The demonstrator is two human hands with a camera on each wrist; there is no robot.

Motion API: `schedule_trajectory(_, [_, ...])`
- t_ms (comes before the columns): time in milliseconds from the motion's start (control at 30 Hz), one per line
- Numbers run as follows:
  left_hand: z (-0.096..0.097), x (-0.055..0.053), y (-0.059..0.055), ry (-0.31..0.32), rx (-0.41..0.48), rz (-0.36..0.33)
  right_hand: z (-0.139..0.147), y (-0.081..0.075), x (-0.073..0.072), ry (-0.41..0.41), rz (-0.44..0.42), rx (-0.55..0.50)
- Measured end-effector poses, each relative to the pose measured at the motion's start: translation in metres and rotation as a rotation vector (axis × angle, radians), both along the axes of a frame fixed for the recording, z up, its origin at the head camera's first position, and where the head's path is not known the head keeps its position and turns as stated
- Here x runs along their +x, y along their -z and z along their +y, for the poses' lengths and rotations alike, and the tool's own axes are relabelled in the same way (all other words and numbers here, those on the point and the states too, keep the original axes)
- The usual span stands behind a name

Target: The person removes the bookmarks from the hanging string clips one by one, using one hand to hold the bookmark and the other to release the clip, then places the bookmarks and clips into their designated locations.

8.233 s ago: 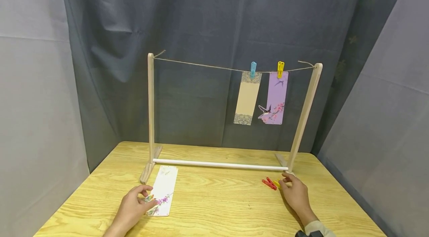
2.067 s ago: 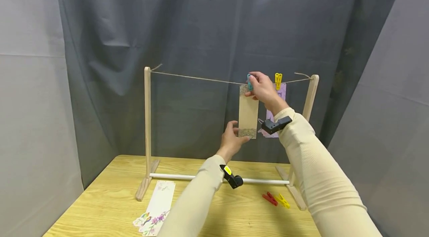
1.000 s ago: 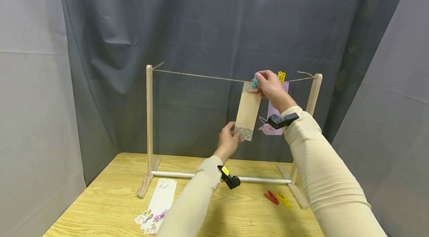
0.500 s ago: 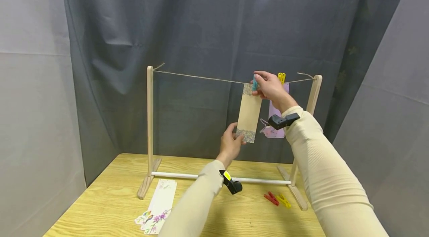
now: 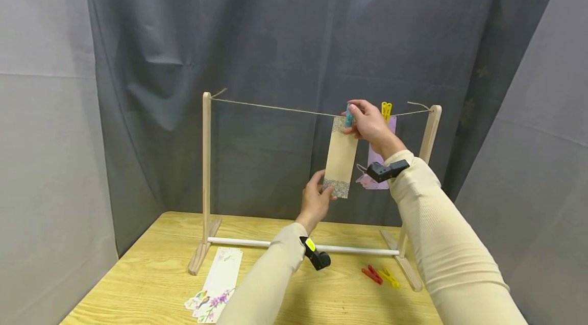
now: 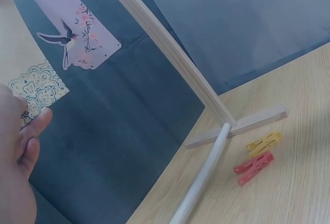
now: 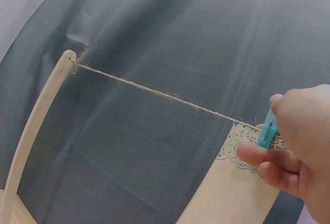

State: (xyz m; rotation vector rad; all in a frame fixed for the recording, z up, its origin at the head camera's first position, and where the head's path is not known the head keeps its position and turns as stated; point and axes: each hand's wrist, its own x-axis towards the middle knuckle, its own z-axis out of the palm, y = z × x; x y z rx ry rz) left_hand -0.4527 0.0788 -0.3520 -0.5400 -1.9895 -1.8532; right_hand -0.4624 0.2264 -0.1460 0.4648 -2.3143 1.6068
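Observation:
A cream bookmark (image 5: 341, 156) with lace-patterned ends hangs slightly tilted from the twine (image 5: 275, 107). At its top edge my right hand (image 5: 371, 123) pinches a blue clothespin (image 5: 348, 116), which sits over the twine and card in the right wrist view. My left hand (image 5: 315, 201) pinches the card's lower patterned end (image 6: 38, 91) between thumb and fingers. Just right of it hangs a purple bookmark (image 5: 374, 149) with a swallow and blossoms, under a yellow clothespin (image 5: 386, 109); my right hand and wrist partly cover this card in the head view.
The wooden frame has a left post (image 5: 206, 161), a right post (image 5: 430, 133) and a white bottom bar (image 5: 358, 249). White floral bookmarks (image 5: 222, 276) lie overlapping at the table's left. A red clothespin (image 5: 372, 274) and a yellow one (image 5: 389, 277) lie at the right.
Since the oldest frame, both hands have risen from the table to the cream bookmark, right at the clothespin, left at the bottom. Over the last second the hands have barely moved.

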Motion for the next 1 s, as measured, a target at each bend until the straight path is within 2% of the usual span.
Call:
schedule_trajectory(167, [-0.003, -0.004, 0.0, -0.01, -0.019, 0.025, 0.01, -0.006, 0.007, -0.024, -0.043, 0.043])
schedule_trajectory(333, [-0.007, -0.007, 0.0, -0.027, -0.028, 0.026, 0.013, -0.009, 0.009, -0.021, -0.047, 0.093])
schedule_trajectory(500, [-0.009, -0.006, 0.0, -0.031, -0.047, 0.018, 0.013, -0.005, 0.006, -0.014, -0.035, 0.077])
schedule_trajectory(1000, [-0.012, -0.006, -0.001, -0.014, -0.022, 0.002, 0.009, 0.003, 0.003, 0.051, 0.024, 0.012])
